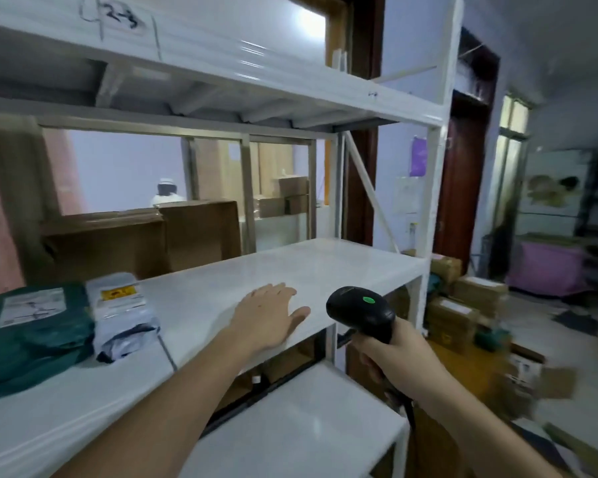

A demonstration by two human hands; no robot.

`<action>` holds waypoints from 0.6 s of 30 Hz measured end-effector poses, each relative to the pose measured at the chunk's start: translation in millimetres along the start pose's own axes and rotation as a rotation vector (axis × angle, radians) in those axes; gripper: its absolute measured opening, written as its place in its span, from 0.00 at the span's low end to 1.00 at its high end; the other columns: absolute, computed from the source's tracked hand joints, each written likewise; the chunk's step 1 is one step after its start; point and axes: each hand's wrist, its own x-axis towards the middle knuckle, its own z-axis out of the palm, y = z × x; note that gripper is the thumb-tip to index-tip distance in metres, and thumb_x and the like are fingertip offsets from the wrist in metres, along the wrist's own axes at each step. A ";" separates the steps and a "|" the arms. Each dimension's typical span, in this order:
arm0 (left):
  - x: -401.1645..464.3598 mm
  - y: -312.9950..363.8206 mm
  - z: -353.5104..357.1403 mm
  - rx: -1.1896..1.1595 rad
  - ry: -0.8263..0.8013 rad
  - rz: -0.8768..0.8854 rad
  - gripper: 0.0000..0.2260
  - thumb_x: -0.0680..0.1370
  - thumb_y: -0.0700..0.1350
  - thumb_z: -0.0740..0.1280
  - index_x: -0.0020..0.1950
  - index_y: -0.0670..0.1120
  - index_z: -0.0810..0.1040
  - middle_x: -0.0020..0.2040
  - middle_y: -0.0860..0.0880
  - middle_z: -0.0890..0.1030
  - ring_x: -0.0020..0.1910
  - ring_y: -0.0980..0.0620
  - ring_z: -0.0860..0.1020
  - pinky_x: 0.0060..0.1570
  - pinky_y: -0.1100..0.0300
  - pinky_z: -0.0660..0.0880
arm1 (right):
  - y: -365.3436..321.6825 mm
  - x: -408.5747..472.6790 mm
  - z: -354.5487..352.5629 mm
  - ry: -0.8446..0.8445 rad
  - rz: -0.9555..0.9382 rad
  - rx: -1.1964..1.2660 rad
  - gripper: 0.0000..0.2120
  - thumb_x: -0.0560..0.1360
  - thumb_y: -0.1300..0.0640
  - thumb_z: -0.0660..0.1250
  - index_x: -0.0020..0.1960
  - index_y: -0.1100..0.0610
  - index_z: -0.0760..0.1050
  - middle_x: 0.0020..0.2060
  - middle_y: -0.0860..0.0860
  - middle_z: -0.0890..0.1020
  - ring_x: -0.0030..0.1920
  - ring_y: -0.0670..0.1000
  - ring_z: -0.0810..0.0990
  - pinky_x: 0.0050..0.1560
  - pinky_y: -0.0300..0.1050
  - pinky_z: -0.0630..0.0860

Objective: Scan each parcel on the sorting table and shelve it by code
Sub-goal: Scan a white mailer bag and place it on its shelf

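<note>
Left hand (268, 317) flat on white shelf (342, 267), right hand (390, 357) gripping black barcode scanner (361, 310), green parcel (32, 332) beside grey parcel (120, 315)

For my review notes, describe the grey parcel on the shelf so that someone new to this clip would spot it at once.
Start at the white metal rack filling the left of the view and go to its middle shelf, at hand height. At the shelf's left end lie two soft mailers side by side. The grey parcel is the right-hand one, pale with a yellow-striped label, unlike the dark green parcel beside it.
</note>
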 end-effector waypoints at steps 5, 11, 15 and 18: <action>39.7 84.3 39.1 -0.091 -0.067 0.141 0.32 0.81 0.71 0.54 0.80 0.55 0.66 0.79 0.52 0.69 0.75 0.48 0.69 0.75 0.48 0.67 | 37.8 -24.1 -70.9 0.173 0.062 -0.048 0.04 0.77 0.59 0.68 0.43 0.55 0.77 0.27 0.51 0.79 0.25 0.46 0.76 0.28 0.38 0.73; 77.6 181.0 74.1 -0.161 -0.140 0.251 0.32 0.82 0.69 0.57 0.81 0.54 0.65 0.80 0.51 0.69 0.77 0.47 0.69 0.74 0.46 0.68 | 72.5 -31.9 -149.0 0.308 0.112 -0.094 0.02 0.76 0.60 0.69 0.44 0.56 0.77 0.27 0.49 0.79 0.24 0.43 0.76 0.25 0.35 0.70; 108.2 233.7 96.9 -0.185 -0.165 0.285 0.31 0.82 0.68 0.58 0.81 0.53 0.65 0.79 0.50 0.70 0.76 0.46 0.70 0.72 0.46 0.70 | 100.8 -22.9 -198.0 0.346 0.128 -0.151 0.03 0.75 0.58 0.69 0.43 0.56 0.78 0.26 0.48 0.79 0.27 0.45 0.77 0.30 0.39 0.72; 131.3 267.2 118.6 -0.190 -0.170 0.303 0.31 0.82 0.68 0.57 0.82 0.54 0.64 0.80 0.50 0.68 0.78 0.46 0.68 0.73 0.45 0.68 | 124.2 -12.7 -231.9 0.349 0.132 -0.153 0.04 0.75 0.58 0.69 0.43 0.58 0.78 0.26 0.49 0.77 0.28 0.47 0.76 0.31 0.43 0.71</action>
